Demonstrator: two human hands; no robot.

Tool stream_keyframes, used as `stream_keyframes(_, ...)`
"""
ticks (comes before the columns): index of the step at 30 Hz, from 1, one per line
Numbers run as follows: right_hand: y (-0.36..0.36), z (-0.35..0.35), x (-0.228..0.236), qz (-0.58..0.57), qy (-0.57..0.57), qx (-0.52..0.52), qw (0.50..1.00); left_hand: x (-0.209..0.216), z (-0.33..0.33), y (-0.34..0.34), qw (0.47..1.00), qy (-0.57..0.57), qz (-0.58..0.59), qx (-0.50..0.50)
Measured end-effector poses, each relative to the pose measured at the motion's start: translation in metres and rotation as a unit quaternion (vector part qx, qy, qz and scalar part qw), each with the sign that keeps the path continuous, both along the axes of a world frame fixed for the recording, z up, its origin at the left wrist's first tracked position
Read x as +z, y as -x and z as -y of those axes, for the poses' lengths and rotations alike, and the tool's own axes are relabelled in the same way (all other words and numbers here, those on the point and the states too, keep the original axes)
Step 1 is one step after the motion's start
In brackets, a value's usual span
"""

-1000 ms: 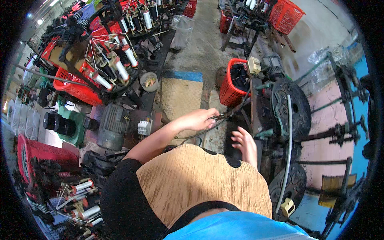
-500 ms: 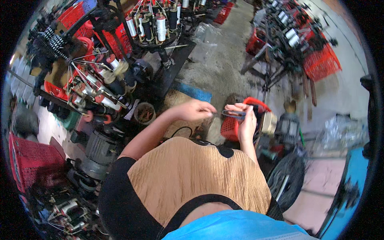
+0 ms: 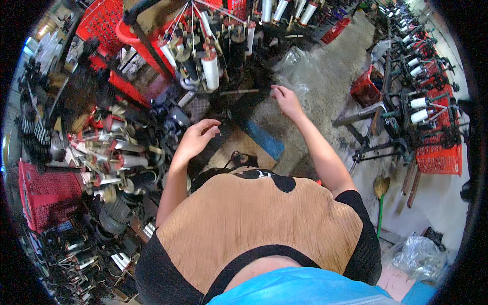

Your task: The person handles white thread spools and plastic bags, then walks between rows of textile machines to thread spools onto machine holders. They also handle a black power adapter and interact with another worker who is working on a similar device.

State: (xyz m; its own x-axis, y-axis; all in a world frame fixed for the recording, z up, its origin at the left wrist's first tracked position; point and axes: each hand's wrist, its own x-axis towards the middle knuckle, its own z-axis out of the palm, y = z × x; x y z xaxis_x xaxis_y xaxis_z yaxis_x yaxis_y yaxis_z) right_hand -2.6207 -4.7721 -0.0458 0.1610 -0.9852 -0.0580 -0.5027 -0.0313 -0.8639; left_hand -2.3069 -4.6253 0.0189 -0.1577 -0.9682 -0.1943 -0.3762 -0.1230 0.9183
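My left hand [image 3: 194,141] is held out in front of my body, fingers stretched forward and the thumb apart from them. Nothing shows between them. It is nearest to the dark machine parts at the left. My right hand [image 3: 288,103] reaches farther forward, beside a dark machine base [image 3: 249,104]. Its fingers are curled together, and what they hold, if anything, is hidden. Ahead of both hands stands a round machine carrying white thread bobbins [image 3: 210,72] and dark ones, with threads drawn up to a point.
More bobbin machines [image 3: 114,152] crowd the left, near a dark red basket [image 3: 51,195]. A blue strip [image 3: 264,140] lies on the floor ahead. Clear plastic bags [image 3: 297,66] lie at the aisle. At right are another machine row [image 3: 419,109], red baskets [image 3: 439,158] and a green-handled brush [image 3: 380,203].
My view has swung, with the machines at left now closer. My right hand, which held a slim dark tool with a loop, has moved forward and left. My hands have drawn apart.
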Motion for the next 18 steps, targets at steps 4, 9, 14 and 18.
stream_keyframes(4, -0.016, 0.128, -0.053, -0.132, 0.071, -0.04, 0.988, 0.004, 0.059, 0.014, 0.988, 0.091, 0.122, 0.0)
stream_keyframes(9, -0.028, 0.227, -0.095, -0.007, 0.163, 0.043, 0.986, 0.013, 0.106, 0.027, 0.988, 0.127, 0.088, 0.011)
stream_keyframes(14, -0.025, 0.246, -0.102, 0.228, 0.008, 0.106, 0.968, 0.016, 0.111, 0.029, 0.988, 0.022, 0.123, 0.092)
stream_keyframes(18, -0.016, 0.246, -0.097, 0.009, 0.188, 0.097, 0.977, 0.016, 0.103, 0.051, 0.973, -0.019, 0.094, 0.208)
